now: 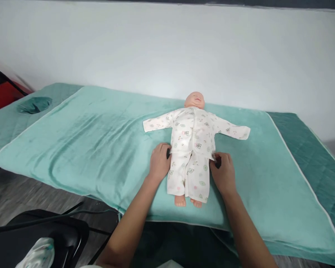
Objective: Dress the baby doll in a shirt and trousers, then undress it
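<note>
A baby doll (192, 137) lies on its back on a teal towel (95, 141), arms spread, dressed in a white printed shirt and trousers (190, 175). My left hand (159, 161) rests at the doll's waist on its left side, fingers curled against the hem of the shirt. My right hand (223, 171) is at the other side of the waist, fingers pinched on the fabric edge. The doll's bare feet (187, 201) point toward me near the towel's front edge.
The towel covers a padded bed (309, 137) against a white wall. A face hole (35, 105) shows at the bed's far left. A black stool (44, 230) with a white printed cloth (39, 254) stands at the lower left, beside a red object (2, 95).
</note>
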